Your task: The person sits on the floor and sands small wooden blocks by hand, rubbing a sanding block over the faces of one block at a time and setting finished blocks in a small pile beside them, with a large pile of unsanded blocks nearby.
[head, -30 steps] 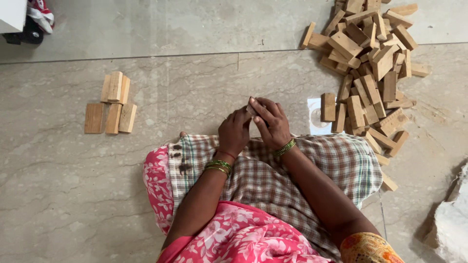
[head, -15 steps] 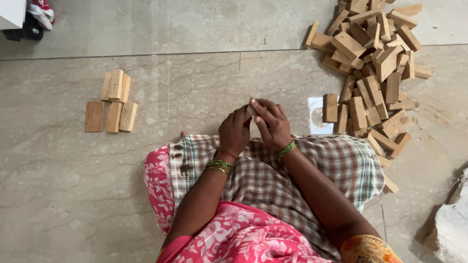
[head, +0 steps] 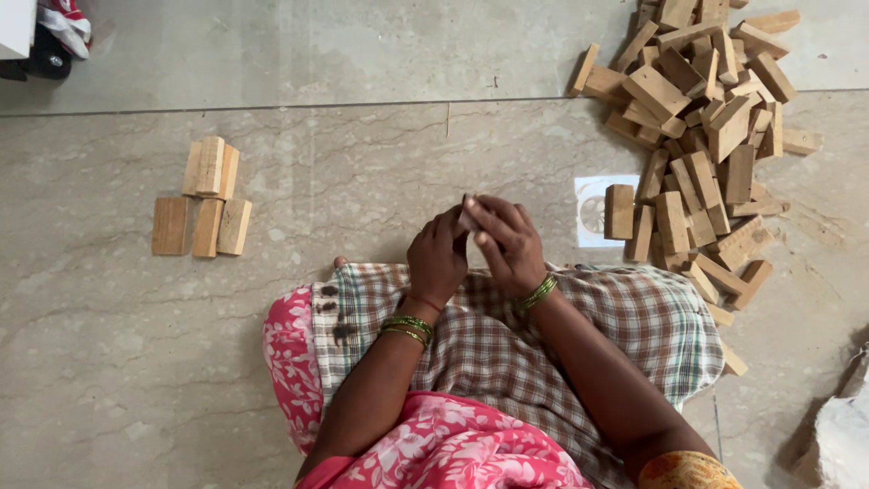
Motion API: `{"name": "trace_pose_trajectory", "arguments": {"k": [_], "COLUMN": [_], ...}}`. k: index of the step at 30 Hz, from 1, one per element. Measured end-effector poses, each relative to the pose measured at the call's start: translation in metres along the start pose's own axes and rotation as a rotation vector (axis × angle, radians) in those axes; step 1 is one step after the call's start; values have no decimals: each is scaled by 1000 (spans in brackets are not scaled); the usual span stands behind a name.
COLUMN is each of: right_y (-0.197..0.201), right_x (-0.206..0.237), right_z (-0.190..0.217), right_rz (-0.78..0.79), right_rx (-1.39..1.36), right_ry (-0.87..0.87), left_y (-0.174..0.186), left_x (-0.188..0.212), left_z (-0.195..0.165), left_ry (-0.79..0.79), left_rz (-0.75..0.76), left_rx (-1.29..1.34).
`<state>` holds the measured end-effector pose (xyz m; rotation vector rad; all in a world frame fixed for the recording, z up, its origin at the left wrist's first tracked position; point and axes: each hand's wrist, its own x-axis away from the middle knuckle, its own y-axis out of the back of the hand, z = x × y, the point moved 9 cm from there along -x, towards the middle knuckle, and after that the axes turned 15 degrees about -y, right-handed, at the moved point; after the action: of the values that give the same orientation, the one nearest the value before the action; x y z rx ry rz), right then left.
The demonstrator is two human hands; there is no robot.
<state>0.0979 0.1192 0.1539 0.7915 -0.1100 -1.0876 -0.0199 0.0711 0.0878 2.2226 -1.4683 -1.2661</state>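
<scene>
My left hand (head: 437, 261) and my right hand (head: 509, 243) meet above my lap, over a checked cloth (head: 634, 317). The fingers of both hands close on a small pale piece (head: 468, 219); most of it is hidden and I cannot tell what it is. A large loose pile of wooden blocks (head: 701, 136) lies on the stone floor to the right, a short reach from my right hand. Far to the left a small group of wooden blocks (head: 204, 199) lies side by side, with a few stacked behind them.
A white square sheet (head: 593, 210) lies on the floor beside the big pile. A white rough lump (head: 842, 435) sits at the lower right edge. Cloth and a dark object (head: 50, 41) are at the top left corner. A floor joint (head: 272, 107) runs across.
My hands stay together over my lap; only the fingers shift slightly around the small piece. The blocks have not moved.
</scene>
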Motion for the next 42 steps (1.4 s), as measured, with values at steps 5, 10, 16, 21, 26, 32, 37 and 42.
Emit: {"name": "trace_pose_trajectory", "arguments": {"k": [5,10,16,21,26,32,37,42], "right_y": [-12,-36,-36,-32,-28,-23,-28,-20], "right_x": [4,1,7,22,11,8,19,7], "right_z": [-20,-96,-76,-4,-5,-5,16,-1], "right_rz": [9,122,95,138,67,94,135,24], "right_rx": [106,-447,-301,-61,80,64,90,161], "right_ry": [-73,-565,-331,163,53,58,206,33], "left_y": [5,-4,-33,-28,-48,-45,-10,-24], "left_x": [3,16,44,44,26,26,31,23], "left_z": [0,23,90,99,69,62,84,55], "left_ry": [20,42,504,679,668,628,580,446], "left_rz": [-57,-223,-493,-638,-344,-321,-587,-311], "left_rx": [57,270,964,1210,1407,1350,1016,828]}}
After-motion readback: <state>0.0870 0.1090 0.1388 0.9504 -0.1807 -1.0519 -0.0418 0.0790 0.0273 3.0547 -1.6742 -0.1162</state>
